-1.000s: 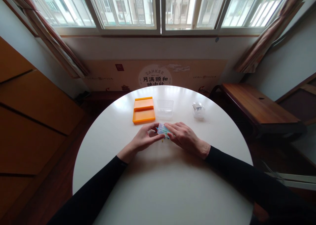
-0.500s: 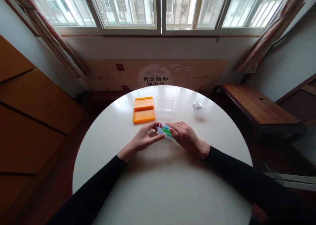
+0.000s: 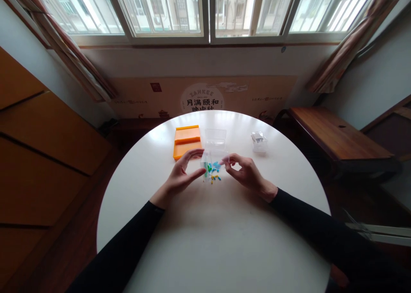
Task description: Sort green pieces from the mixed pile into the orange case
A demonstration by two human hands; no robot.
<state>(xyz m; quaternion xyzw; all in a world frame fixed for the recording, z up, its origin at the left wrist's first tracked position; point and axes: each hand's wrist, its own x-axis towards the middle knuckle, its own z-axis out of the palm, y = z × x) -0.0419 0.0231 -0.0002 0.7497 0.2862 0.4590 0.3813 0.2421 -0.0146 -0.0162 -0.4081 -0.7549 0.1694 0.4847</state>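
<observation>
- A small clear plastic box [image 3: 214, 159] was held above the round white table [image 3: 212, 237], a little beyond its middle, between the two hands.
- It was tilted, and small coloured pieces in green, blue and yellow [image 3: 212, 173] were seen under and inside it; I could not tell which of them were in the box and which lay on the table.
- The left hand [image 3: 180, 178] gripped the left side of the box, with the thumb low and the fingers curved over the top.
- The right hand [image 3: 245, 173] pinched the right edge of the box with the thumb and the first fingers; the other fingers were curled.
- Both arms wore black sleeves [image 3: 128, 246].
- Just behind the box stood a second transparent plastic case [image 3: 215, 139], apart from the hands.
- To the left of that case lay an open orange plastic case [image 3: 187, 141], near the left fingertips but not touching them.
- Further right on the table was a small clear container with something whitish inside [image 3: 258, 141], well apart from the hands.
- Beyond the table was a wall with a printed banner [image 3: 203, 97] and a wide window above it.
</observation>
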